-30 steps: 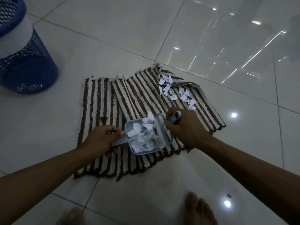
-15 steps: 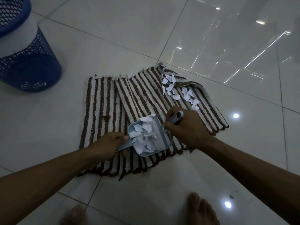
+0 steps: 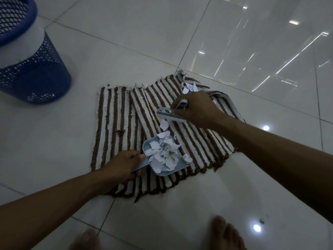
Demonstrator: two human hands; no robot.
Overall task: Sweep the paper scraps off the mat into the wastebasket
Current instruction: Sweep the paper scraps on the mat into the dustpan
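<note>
A brown-and-white striped mat (image 3: 115, 120) lies on the tiled floor. My left hand (image 3: 122, 164) grips the handle of a small grey-blue dustpan (image 3: 146, 147) resting on the mat's near part, heaped with white paper scraps (image 3: 164, 154). My right hand (image 3: 195, 108) holds a small grey hand brush (image 3: 168, 114) above the mat's far right part. One loose scrap (image 3: 164, 125) lies between brush and dustpan. More scraps (image 3: 189, 87) sit by the mat's folded far corner, partly hidden by my right hand. The blue mesh wastebasket (image 3: 34, 76) stands at the far left.
Glossy white floor tiles (image 3: 144, 33) surround the mat, with light reflections to the right. My bare feet (image 3: 227, 233) are at the bottom edge of the view.
My right hand has lifted the brush from the dustpan's mouth and moved it away toward the far right scraps. The dustpan stays in my left hand, now uncovered.
</note>
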